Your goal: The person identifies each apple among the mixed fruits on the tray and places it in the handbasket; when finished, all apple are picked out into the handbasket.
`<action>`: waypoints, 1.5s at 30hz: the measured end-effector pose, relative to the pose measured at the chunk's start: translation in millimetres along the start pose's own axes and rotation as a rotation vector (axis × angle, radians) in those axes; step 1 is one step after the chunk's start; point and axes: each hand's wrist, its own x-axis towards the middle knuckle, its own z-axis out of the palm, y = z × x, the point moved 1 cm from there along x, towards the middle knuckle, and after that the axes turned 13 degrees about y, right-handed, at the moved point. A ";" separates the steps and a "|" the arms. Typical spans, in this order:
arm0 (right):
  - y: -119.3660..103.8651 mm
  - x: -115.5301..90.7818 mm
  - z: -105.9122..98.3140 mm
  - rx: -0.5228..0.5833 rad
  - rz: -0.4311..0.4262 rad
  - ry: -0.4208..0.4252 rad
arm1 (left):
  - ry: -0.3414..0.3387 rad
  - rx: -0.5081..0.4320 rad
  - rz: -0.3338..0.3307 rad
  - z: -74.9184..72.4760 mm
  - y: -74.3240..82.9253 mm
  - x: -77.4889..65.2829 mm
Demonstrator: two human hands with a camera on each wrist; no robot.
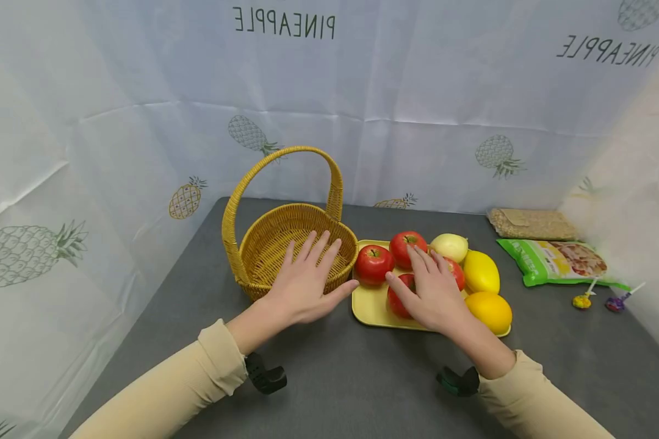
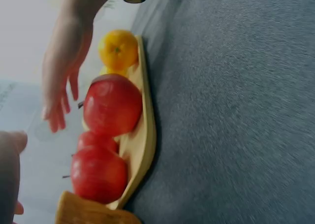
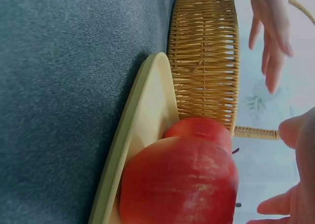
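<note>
My left hand [image 1: 306, 286] is spread with straight fingers over the front of a wicker basket [image 1: 232, 244] with a tall hoop handle; it holds nothing. To its right, my right hand [image 1: 436, 292] hovers with extended fingers above a pale yellow tray [image 1: 369, 312]. On the tray lie several red apples [image 1: 374, 264], a pale onion-like round item [image 1: 449, 247], a yellow lemon [image 1: 481, 272] and an orange [image 1: 489, 311]. In the right wrist view a red apple [image 3: 179, 184] sits below the right fingers, apart from them. The right hand partly covers the apples in the head view.
At the right lie a green food packet [image 1: 560, 261], a clear bag of grains [image 1: 532, 224] and two lollipops, one yellow [image 1: 582, 301] and one purple [image 1: 616, 303]. A white pineapple-print curtain [image 1: 417, 164] closes off the grey table [image 1: 357, 390] at the back and sides.
</note>
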 end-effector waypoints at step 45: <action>34.1 -27.7 -12.7 0.121 0.098 -0.067 | 0.674 -0.620 -0.349 -4.5 -130.6 -94.2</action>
